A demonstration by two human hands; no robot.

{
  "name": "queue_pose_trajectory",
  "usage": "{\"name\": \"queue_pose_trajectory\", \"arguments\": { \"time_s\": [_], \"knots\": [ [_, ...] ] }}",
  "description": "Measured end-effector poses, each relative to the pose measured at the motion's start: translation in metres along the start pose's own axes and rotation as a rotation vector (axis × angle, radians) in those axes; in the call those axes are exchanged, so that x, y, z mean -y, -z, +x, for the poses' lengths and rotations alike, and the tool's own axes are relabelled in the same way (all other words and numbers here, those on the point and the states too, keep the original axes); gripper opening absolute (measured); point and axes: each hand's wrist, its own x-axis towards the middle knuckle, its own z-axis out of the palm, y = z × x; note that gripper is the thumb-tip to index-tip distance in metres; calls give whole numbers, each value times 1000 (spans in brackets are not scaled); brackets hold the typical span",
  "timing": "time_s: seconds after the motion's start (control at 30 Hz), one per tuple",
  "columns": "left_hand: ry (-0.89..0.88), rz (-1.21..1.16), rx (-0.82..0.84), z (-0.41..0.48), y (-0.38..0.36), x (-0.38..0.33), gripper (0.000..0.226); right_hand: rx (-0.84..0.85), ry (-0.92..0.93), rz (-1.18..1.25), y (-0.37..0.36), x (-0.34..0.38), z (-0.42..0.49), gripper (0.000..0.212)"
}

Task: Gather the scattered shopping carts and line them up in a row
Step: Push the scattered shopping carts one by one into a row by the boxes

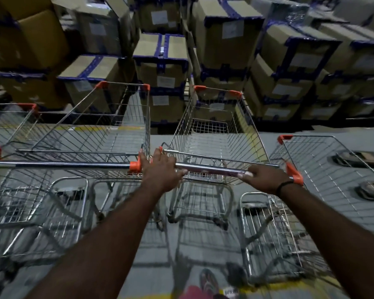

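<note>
Gripping the handle bar (214,169) of the middle cart (216,134), the right hand (263,178) has its fingers curled around the bar near the orange end cap. The left hand (162,169) lies over the bar's other end, fingers reaching forward and thumb against the near side; I cannot tell whether those fingers wrap it. A black wristband (282,187) circles the right wrist.

The middle cart stands on a grey floor (203,249), its nose pointing at a wall of stacked cardboard boxes (164,61) sealed with blue tape and bearing white labels. The left cart (91,130) is just beside it, facing the same way, handle ends nearly touching. A far-left cart (9,124) sits beyond that, cut off by the frame edge. The right cart (328,167) stands close on the other side, set a little nearer the person. A faded yellow line (279,287) runs across the floor at the bottom, by a sandalled foot (207,281). The room is dim and the boxes fill the whole far side.
</note>
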Motion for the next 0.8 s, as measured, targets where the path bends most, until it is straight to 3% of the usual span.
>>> {"name": "queue_pose_trajectory", "arguments": {
  "time_s": [0.17, 0.33, 0.4, 0.5, 0.67, 0.8],
  "knots": [
    [-53, 24, -22, -22, -1, 1, 83, -25, -64, 41, -11, -12, -39, 55],
    [-61, -105, -13, -48, -10, -12, 73, -42, -75, 94, -18, -15, -78, 53],
    [-53, -148, -46, -61, -15, -18, 70, -38, -73, 119, -19, -20, -91, 59],
    [-45, -163, -70, -82, -19, -27, 68, -22, -84, 194, -21, -34, -107, 86],
    [-5, -200, -101, -123, -21, -46, 69, -8, -70, 205, -24, -46, -138, 87],
    [71, -214, -106, -153, -24, -56, 83, -52, -50, 184, -35, -44, -164, 66]
  ]
}}
